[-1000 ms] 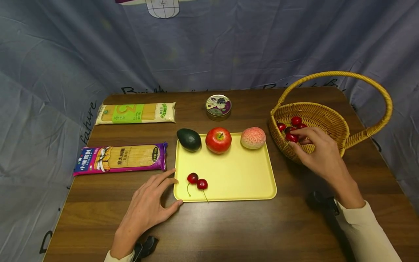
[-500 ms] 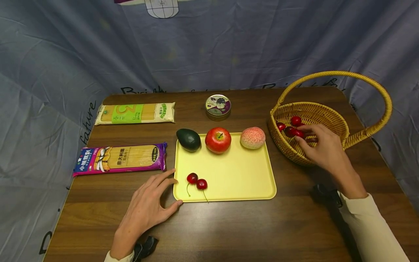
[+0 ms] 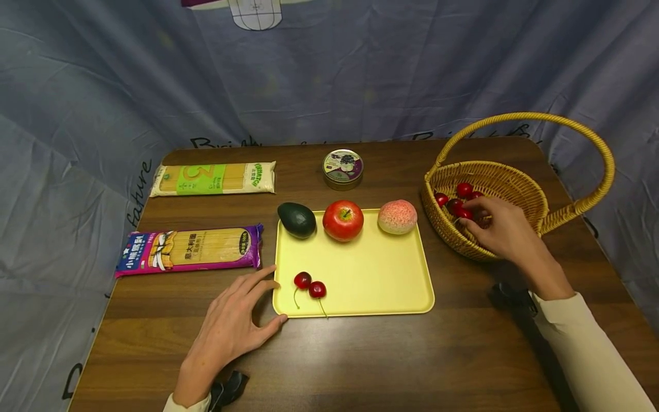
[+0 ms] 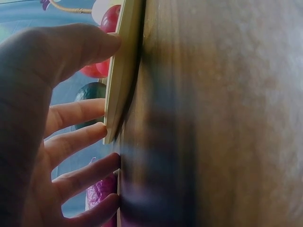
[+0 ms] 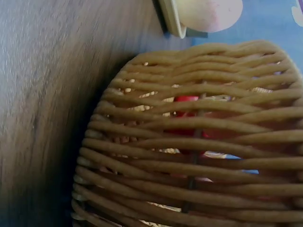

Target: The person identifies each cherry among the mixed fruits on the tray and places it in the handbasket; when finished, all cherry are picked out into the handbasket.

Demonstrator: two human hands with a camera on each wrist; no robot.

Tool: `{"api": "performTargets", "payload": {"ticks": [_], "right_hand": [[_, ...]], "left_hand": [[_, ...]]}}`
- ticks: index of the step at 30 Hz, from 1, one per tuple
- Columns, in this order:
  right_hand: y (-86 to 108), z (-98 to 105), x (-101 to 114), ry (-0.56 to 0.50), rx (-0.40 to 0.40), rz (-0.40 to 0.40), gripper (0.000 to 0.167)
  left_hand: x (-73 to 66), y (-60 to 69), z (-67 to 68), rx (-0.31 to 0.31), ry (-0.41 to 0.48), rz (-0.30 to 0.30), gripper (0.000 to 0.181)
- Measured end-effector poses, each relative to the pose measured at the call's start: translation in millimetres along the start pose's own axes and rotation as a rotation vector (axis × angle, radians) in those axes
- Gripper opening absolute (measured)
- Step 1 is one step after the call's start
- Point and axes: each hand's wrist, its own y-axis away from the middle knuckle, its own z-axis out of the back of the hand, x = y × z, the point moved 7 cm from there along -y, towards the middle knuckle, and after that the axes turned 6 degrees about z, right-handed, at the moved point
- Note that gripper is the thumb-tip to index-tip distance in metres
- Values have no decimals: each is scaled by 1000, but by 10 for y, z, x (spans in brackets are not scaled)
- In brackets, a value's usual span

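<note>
Steadying left hand point(image 3: 231, 317): spread, empty, perhaps stopped tray point(image 3: 370, 274) sliding.
Right hand point(image 3: 507, 232): half-closed, pinched cherry point(image 3: 463, 213) in right basket point(image 3: 520, 186).

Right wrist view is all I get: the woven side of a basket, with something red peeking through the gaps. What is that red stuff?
Observer: Cherries. The head view looks over the rim and shows several inside the basket.
Visitor: Lovely! And where's the hand wearing this camera?
Observer: The right hand is in the basket, its thumb and fingertips at a red cherry.
Visitor: Is the other hand doing anything?
Observer: Yes, the left hand touches the yellow tray at its near left corner, its thumb on the front edge.
</note>
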Motion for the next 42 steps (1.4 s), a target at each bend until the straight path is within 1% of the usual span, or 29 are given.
{"api": "performTargets", "payload": {"ticks": [8,16,22,25,30,32,38,42], "right_hand": [[-23,-64,-55,-3,51,9,34],[-59,-79,-57,-3,73,17,34],[-53,-33,-52,29,76,-46,39],[-44,13,-15,40,33,-59,37],[-35,95,134,38,-80,-28,36],[-35,125,210,31,-113,-25,37],[-72,203,472,29,-177,-9,40],[-130,237,687,15,-194,34,42]], "left_hand": [[-1,-6,1,-15,-6,-8,60],[2,-3,-3,1,-5,6,60],[-4,-5,-3,-3,-4,0,60],[-1,-7,-1,-6,-6,2,59],[-4,-4,-3,0,-4,5,60],[-6,-4,-5,2,-2,5,60],[-3,-6,-7,5,-1,12,61],[-2,-8,-7,4,-3,11,61]]}}
